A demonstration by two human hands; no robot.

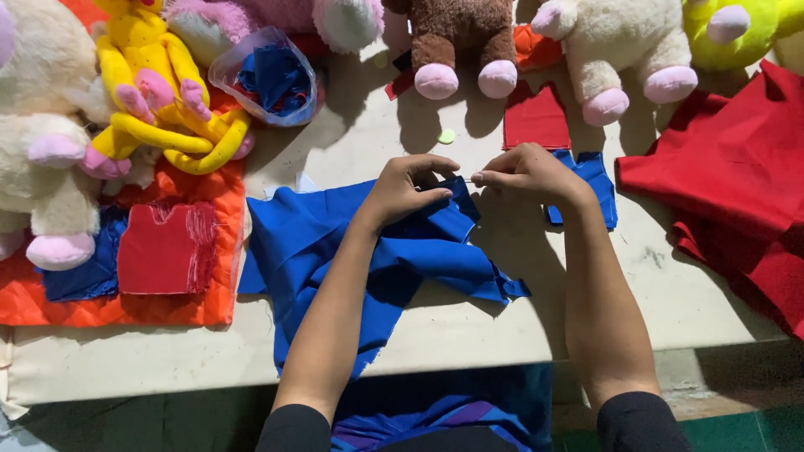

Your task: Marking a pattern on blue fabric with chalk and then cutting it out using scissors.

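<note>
So there's a pale worktop with fabric and plush toys all over it. Biggest thing on the right is a heap of red cloth. On the left, an orange quilted piece has a red cutout lying on it. Along the top edge sits a row of stuffed animals: a cream one, a yellow one, a brown one. A clear bag of blue scraps is near the yellow toy. Dead centre lies the blue fabric, crumpled. The left hand has its fingers curled shut, pinching the fabric's upper edge. The right hand pinches the same edge, fingers closed, just beside the left. A small blue cutout pokes out behind the right wrist.
</note>
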